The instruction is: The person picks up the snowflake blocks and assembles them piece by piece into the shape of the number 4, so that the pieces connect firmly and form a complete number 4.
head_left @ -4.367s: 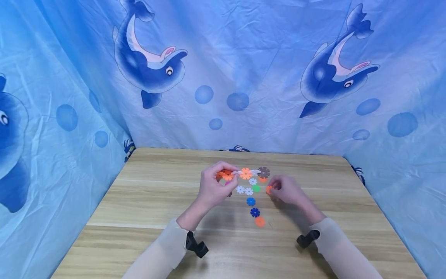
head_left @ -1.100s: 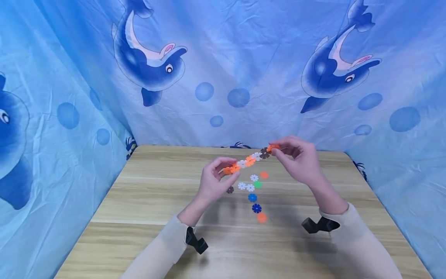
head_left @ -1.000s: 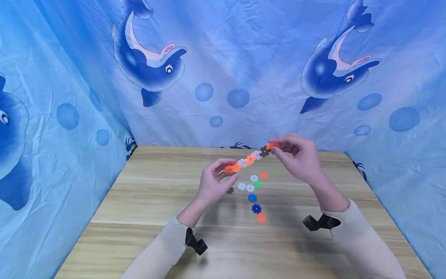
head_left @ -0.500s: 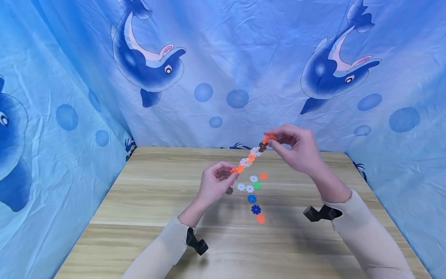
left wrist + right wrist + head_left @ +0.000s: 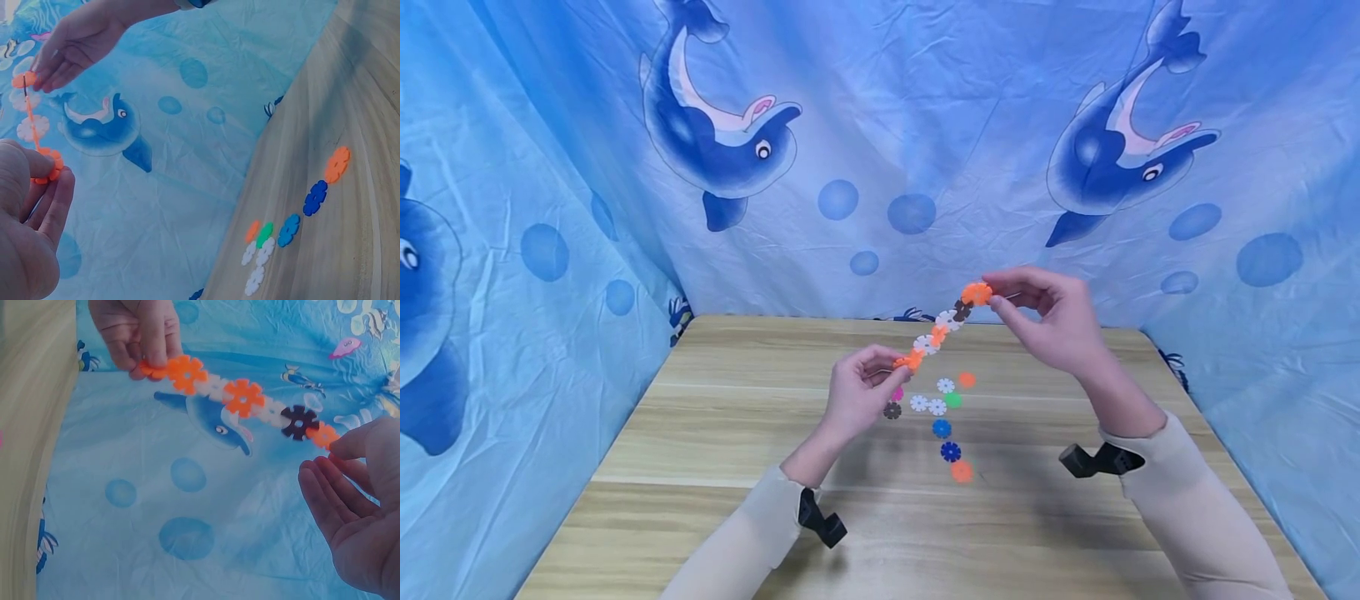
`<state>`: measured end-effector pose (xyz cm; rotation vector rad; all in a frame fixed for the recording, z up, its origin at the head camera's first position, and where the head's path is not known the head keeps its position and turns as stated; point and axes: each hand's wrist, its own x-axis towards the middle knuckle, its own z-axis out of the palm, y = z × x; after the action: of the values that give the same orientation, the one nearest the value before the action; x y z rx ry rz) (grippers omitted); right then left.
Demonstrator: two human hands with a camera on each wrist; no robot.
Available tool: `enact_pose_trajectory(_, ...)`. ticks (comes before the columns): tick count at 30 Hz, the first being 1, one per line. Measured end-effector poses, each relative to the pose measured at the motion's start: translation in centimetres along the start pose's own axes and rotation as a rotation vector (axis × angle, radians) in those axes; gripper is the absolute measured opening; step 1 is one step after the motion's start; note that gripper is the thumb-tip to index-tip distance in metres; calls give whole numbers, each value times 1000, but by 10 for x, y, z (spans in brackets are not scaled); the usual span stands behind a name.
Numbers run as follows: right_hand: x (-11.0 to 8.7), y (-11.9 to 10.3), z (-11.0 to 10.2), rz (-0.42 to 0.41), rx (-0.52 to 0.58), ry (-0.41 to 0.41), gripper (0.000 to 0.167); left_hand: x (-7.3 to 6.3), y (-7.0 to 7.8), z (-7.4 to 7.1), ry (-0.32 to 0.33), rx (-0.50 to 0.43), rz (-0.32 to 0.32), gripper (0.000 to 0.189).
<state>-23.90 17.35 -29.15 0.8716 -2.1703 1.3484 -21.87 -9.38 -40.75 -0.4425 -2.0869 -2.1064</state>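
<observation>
"What do we see at the left?"

"We see the left hand (image 5: 861, 393) pinching the lower end of a chain of discs (image 5: 938, 335), held above the worktop (image 5: 715, 425). Near it lie a pink disc (image 5: 897, 394) and a dark disc (image 5: 892, 411)."

"Then?"

"We count 3 white discs (image 5: 937, 407), 2 blue discs (image 5: 951, 452), a green disc (image 5: 953, 401) and 2 orange discs (image 5: 961, 472), probably spread for easy picking."

"And right?"

"The right hand (image 5: 1051, 325) pinches the chain's upper end. We judge that holding both ends keeps the slotted joints lined up."
</observation>
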Motion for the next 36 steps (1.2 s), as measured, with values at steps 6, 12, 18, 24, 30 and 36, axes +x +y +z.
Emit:
enact_pose_trajectory(6,-2,16,-6,-3,-30,4,23,1,4,-2,4,10,47,16)
enact_pose_trajectory(12,-11,49,-3,116,-135,-14,18,-1,9,-5,8,12,74,16)
enact_pose_trajectory(18,-27,87,9,266,-176,-90,18,-4,16,-6,7,4,105,16)
enact_pose_trajectory(24,-46,122,28,369,-214,-182,20,-3,17,-9,9,1,148,15)
enact_pose_trajectory(30,-71,147,47,435,-254,-299,27,-3,17,-8,5,-7,160,16)
enact_pose_trajectory(36,-84,161,62,377,-382,-379,32,-3,18,-8,-9,-8,162,16)
